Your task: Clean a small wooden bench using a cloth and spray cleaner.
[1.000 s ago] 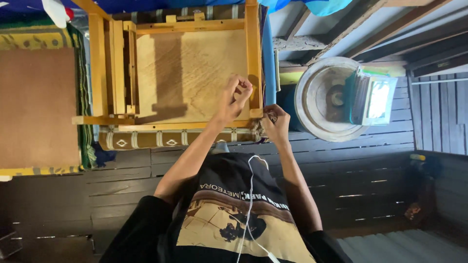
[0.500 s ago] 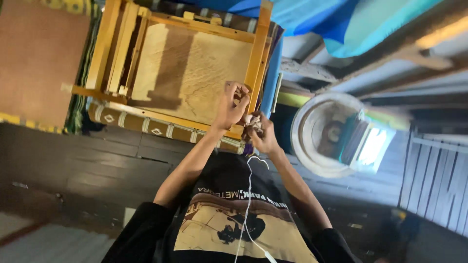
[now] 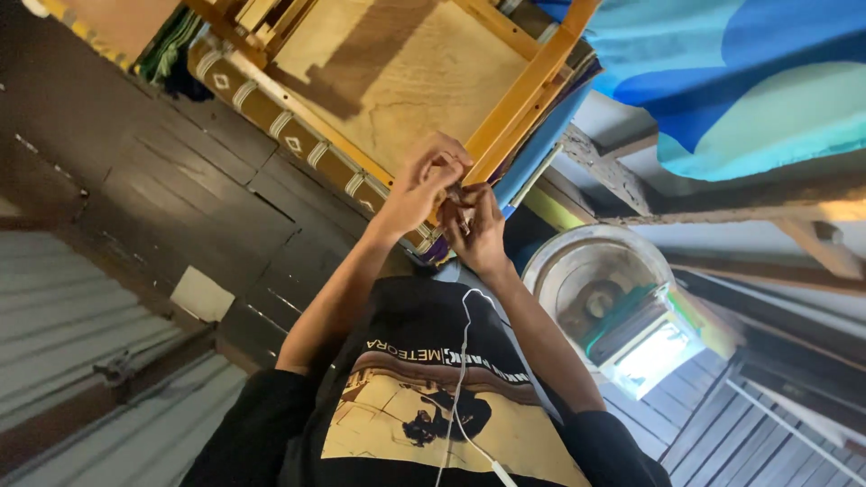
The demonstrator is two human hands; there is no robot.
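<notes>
We see a wooden loom [image 3: 505,99] across the top of the view, its pale warp [image 3: 397,72] stretched flat inside the frame, with a brown patterned cloth roll [image 3: 298,144] along its near edge and a round white basin [image 3: 550,261] off to the right on the dark plank floor [image 3: 180,207]. The frame looks stiff and heavy to us; the threads look light, soft and easily snapped, so we judge they are best pinched close to the rail.

Our left hand [image 3: 419,185] is curled at the frame's corner, fingers bent in as if pinching something fine. Our right hand [image 3: 478,230] sits just beside it, fingers partly closed toward the same spot. The threads [image 3: 456,194] lie between the two hands, at that corner.

We cannot tell what either hand actually grips: the fingers cover it, and the threads are too fine to make out. The loom's far end is cut off by the picture's edge.
</notes>
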